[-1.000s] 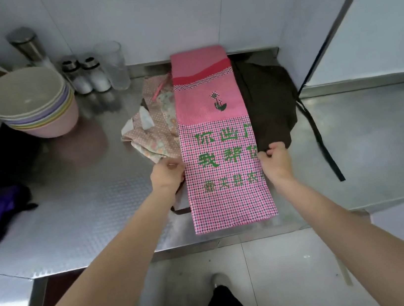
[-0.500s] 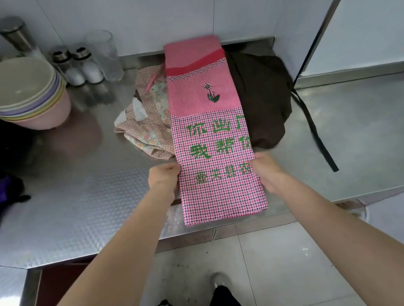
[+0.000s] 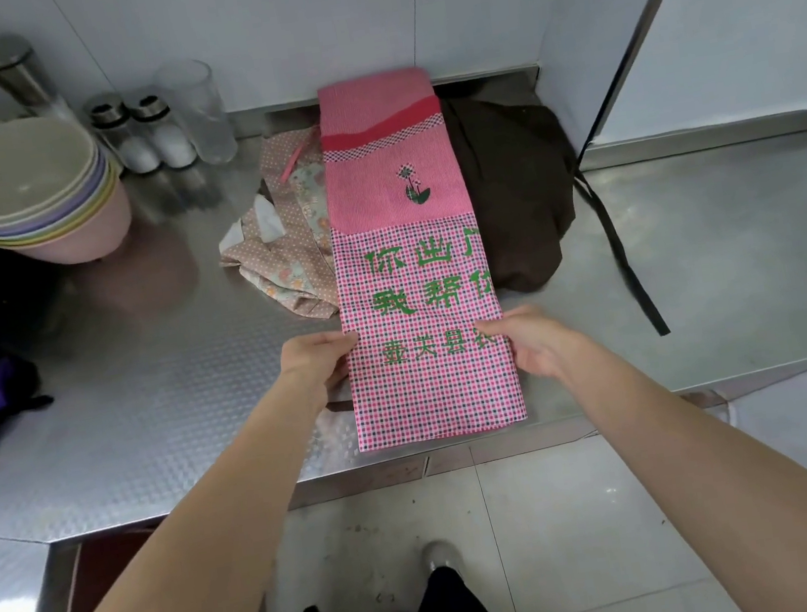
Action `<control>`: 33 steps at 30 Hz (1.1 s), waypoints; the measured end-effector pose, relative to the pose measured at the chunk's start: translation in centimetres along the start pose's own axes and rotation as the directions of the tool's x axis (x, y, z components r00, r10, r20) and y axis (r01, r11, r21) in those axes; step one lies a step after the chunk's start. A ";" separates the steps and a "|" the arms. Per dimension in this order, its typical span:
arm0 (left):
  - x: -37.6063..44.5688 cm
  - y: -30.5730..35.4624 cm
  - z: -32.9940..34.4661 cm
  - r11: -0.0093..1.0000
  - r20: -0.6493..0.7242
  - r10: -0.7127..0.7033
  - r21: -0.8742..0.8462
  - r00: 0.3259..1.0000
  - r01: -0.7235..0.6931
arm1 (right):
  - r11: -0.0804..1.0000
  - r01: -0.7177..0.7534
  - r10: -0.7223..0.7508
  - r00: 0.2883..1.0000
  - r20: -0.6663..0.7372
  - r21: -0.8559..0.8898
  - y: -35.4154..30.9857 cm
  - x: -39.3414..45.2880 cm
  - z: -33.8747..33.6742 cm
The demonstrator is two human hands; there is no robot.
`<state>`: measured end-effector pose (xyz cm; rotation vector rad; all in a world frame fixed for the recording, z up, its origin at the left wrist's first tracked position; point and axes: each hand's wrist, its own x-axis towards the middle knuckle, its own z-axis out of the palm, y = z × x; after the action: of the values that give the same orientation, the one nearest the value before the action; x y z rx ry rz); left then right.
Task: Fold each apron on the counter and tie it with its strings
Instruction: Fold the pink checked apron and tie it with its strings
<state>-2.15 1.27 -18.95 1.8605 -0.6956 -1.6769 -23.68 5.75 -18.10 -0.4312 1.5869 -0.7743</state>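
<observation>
Centrally, a long folded strip of pink checked cotton apron (image 3: 422, 303) is lying on the steel worktop (image 3: 169, 390), overlapping a dotted beige apron (image 3: 290, 249) and a dark brown apron (image 3: 516, 201). Left hand (image 3: 319, 364) is pinching its left edge; right hand (image 3: 525, 340) is gripping its right edge.

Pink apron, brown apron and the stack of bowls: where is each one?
Pink apron (image 3: 412, 273), head view, on its checked lower panel.
Brown apron (image 3: 515, 196), head view, on its crumpled middle.
Bowls (image 3: 17, 173), head view, inside the top bowl.
</observation>
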 end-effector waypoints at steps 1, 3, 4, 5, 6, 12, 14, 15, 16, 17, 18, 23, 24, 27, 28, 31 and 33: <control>0.0 -0.1 0.0 1.000 -0.011 0.002 -0.003 1.000 -0.002 | 1.000 -0.002 0.002 1.000 -0.004 0.004 0.1 0.1 0.0; 0.0 -0.1 0.2 1.000 -0.023 0.003 -0.020 1.000 -0.003 | 1.000 0.006 -0.005 1.000 -0.015 0.007 0.2 0.0 0.0; -0.1 -0.2 0.3 1.000 -0.027 0.008 -0.023 1.000 -0.009 | 1.000 0.016 -0.015 1.000 -0.016 0.009 0.3 -0.1 0.1; -0.1 -0.2 0.3 1.000 -0.033 0.015 -0.012 0.999 -0.016 | 0.999 0.034 -0.034 0.999 -0.022 -0.001 0.4 -0.2 0.1; -0.1 -0.3 0.3 1.000 -0.041 0.026 0.010 0.999 -0.025 | 0.997 0.056 -0.058 0.997 -0.044 -0.044 0.6 -0.3 0.1; -0.8 -0.7 -0.1 0.995 0.100 -0.028 0.094 0.995 0.019 | 0.968 0.119 -0.162 0.969 -0.185 -0.222 0.9 0.2 0.2; -1.0 -1.0 -0.3 0.990 0.144 -0.062 0.132 0.988 0.043 | 0.969 0.103 -0.147 0.970 -0.192 -0.224 0.9 0.4 0.1; -1.1 -1.0 -0.5 0.988 0.145 -0.061 0.148 0.988 0.039 | 0.970 0.100 -0.141 0.974 -0.176 -0.223 0.9 0.4 0.1; -1.1 -1.1 -0.5 0.986 0.140 -0.054 0.163 0.989 0.031 | 0.969 0.101 -0.139 0.978 -0.159 -0.224 1.0 0.4 0.0; -1.0 -1.2 -0.5 0.983 0.131 -0.045 0.185 0.990 0.020 | 0.966 0.112 -0.148 0.978 -0.146 -0.231 1.0 0.4 0.0; -1.0 -1.2 -0.5 0.976 0.123 -0.026 0.216 0.992 -0.001 | 0.958 0.126 -0.164 0.977 -0.134 -0.257 1.0 0.2 0.0; -1.0 -1.3 -0.1 0.889 0.158 0.092 0.432 0.983 -0.153 | 0.902 0.188 -0.229 0.971 -0.063 -0.388 1.6 0.7 1.0; -0.8 -1.3 -0.1 0.873 0.172 0.098 0.459 0.980 -0.168 | 0.890 0.194 -0.242 0.968 -0.065 -0.413 1.8 0.9 1.2; -0.7 -1.3 -0.5 0.814 0.208 0.127 0.536 0.970 -0.221 | 0.818 0.236 -0.339 0.935 -0.108 -0.524 2.2 0.6 1.7; -0.7 -1.3 -0.6 0.772 0.206 0.175 0.578 0.963 -0.264 | 0.739 0.253 -0.417 0.899 -0.131 -0.624 2.4 0.1 1.6; -1.1 -1.6 -1.3 0.608 0.170 0.383 0.693 0.908 -0.387 | 0.146 0.314 -0.743 0.661 0.106 -0.938 3.2 -1.5 1.1; -1.4 -1.9 -1.7 0.541 0.229 0.452 0.698 0.862 -0.469 | -0.133 0.408 -0.646 0.655 0.391 -0.903 3.9 -2.2 0.8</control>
<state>-0.56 3.70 -19.07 1.8666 -1.9274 -1.1097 -21.94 9.73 -19.22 -2.2687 1.9246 -0.1432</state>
